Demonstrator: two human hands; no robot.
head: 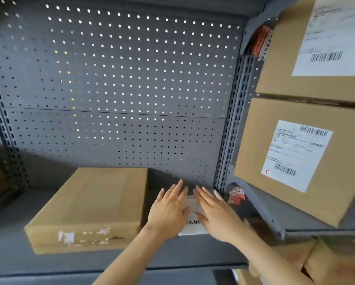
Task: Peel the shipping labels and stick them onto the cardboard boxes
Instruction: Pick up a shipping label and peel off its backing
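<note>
A white shipping label (192, 222) with barcodes lies on top of a box that my hands almost wholly hide, low in the middle of the head view. My left hand (168, 208) rests flat on the label's left side, fingers spread. My right hand (215, 214) lies flat on its right side, fingers stretched out. Neither hand grips anything. Left of them a plain cardboard box (92, 204) sits on the grey shelf (12, 243), with torn label scraps on its front face.
A grey pegboard back panel (115, 83) stands behind the shelf. On the right, two stacked labelled cardboard boxes (300, 161) sit on a neighbouring shelf. A red-and-white tape roll (236, 195) lies by the slotted upright (228, 145). More boxes (316, 264) are at lower right.
</note>
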